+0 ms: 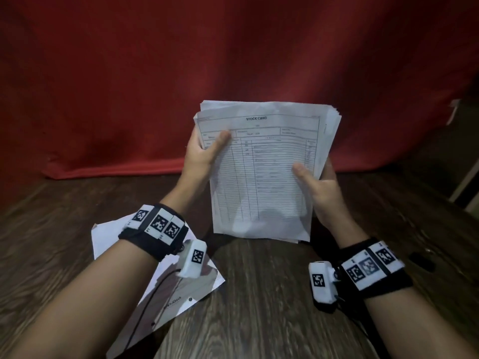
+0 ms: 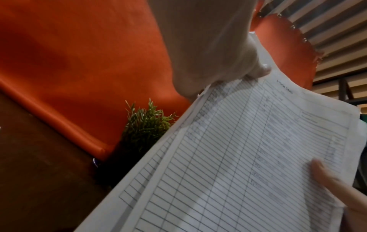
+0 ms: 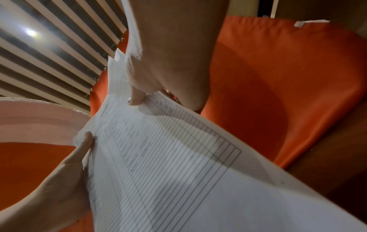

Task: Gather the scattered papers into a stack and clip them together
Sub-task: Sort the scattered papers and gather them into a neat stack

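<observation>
I hold a stack of white "STOCK CARD" sheets (image 1: 267, 177) upright above the wooden table (image 1: 259, 307), its edges unevenly fanned at the top. My left hand (image 1: 207, 149) grips the stack's upper left edge, thumb on the front sheet. My right hand (image 1: 316, 182) grips the lower right edge, thumb on the front and fingers behind. In the left wrist view the stack (image 2: 238, 157) fills the lower right under my left hand (image 2: 214, 55). The right wrist view shows the same stack (image 3: 178, 172) pinched by my right hand (image 3: 168, 62). One loose sheet (image 1: 204, 286) lies on the table beneath my left forearm.
A red cloth (image 1: 233, 60) hangs behind and folds onto the table's far edge. A small dark object (image 1: 422, 260) lies on the table right of my right wrist. A small green plant (image 2: 147, 125) stands by the cloth in the left wrist view.
</observation>
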The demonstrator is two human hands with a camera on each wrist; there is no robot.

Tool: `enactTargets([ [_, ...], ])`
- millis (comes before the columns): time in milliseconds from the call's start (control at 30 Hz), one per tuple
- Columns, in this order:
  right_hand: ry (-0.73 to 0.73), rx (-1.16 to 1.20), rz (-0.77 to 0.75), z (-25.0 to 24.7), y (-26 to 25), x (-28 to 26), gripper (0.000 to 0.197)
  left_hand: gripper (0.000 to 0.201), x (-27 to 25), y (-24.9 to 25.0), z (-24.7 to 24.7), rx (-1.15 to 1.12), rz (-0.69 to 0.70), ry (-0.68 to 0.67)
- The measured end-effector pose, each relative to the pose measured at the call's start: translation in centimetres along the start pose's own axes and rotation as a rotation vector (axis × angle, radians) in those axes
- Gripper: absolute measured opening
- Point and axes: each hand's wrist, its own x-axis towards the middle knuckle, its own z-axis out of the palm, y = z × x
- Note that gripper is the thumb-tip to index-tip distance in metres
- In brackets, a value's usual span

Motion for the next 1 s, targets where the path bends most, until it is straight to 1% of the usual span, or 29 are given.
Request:
enactTargets([
  [33,-0.007,0.007,0.018,0.1,0.1,0.0,0.055,0.054,0.0,-0.2,0.0,0.013,-0.024,-0.009],
  [67,-0.005,0.010,0.023,0.3,0.3,0.0,0.054,0.050,0.1,-0.5,0.2,0.023,-0.040,-0.009],
  [133,0.021,-0.027,0.007,0.8,0.6,0.1,0.046,0.040,0.2,-0.9,0.6,0.023,-0.050,0.011],
  [200,0.037,-0.098,-0.014,1.1,1.0,0.1,0.039,0.039,0.3,-0.9,1.0,0.004,-0.049,0.041],
  [267,0.033,-0.158,-0.014,0.8,1.2,0.3,0.033,0.043,0.5,-0.9,1.0,-0.038,-0.052,0.051],
  [333,0.038,-0.140,0.001,0.1,1.0,0.5,0.027,0.054,0.7,-0.8,0.4,-0.112,-0.101,0.003],
  [367,0.038,-0.099,0.013,-0.3,0.9,0.5,0.028,0.059,0.8,-0.9,-0.2,-0.133,-0.131,-0.048],
  [400,0.028,-0.045,0.030,-0.6,0.9,0.6,0.031,0.057,0.8,-1.1,-0.7,-0.129,-0.153,-0.104],
  [467,-0.008,0.034,0.106,-0.5,0.9,0.4,0.043,0.040,0.7,-1.5,-1.1,-0.085,-0.167,-0.154],
  [500,-0.032,0.051,0.140,-0.3,0.9,0.3,0.046,0.034,0.7,-1.6,-1.0,-0.073,-0.161,-0.150],
  [533,-0.040,0.053,0.154,0.0,1.1,0.2,0.044,0.030,0.6,-1.6,-0.8,-0.073,-0.146,-0.121],
  [600,-0.031,0.042,0.127,0.5,1.1,0.1,0.033,0.023,0.5,-1.4,-0.2,-0.095,-0.107,-0.040],
  [667,-0.047,0.032,0.086,0.5,1.1,-0.1,0.029,0.022,0.6,-1.3,0.0,-0.098,-0.085,-0.009],
  [700,-0.067,0.024,0.095,0.4,1.3,-0.1,0.030,0.025,0.7,-1.4,-0.1,-0.088,-0.095,-0.015],
  [767,-0.088,-0.015,0.183,0.0,2.0,-0.3,0.033,0.034,0.6,-2.1,-0.9,-0.066,-0.154,-0.055],
  [867,-0.135,-0.092,0.251,-0.4,2.9,-0.3,0.034,0.044,0.7,-2.5,-2.4,0.020,-0.242,-0.191],
  [933,-0.127,-0.119,0.230,-0.4,2.9,-0.4,0.032,0.040,1.1,-2.3,-4.0,0.196,-0.292,-0.310],
  [1000,-0.101,-0.142,0.161,-0.7,3.0,0.0,0.028,0.032,1.2,-2.6,-6.2,0.545,-0.306,-0.478],
])
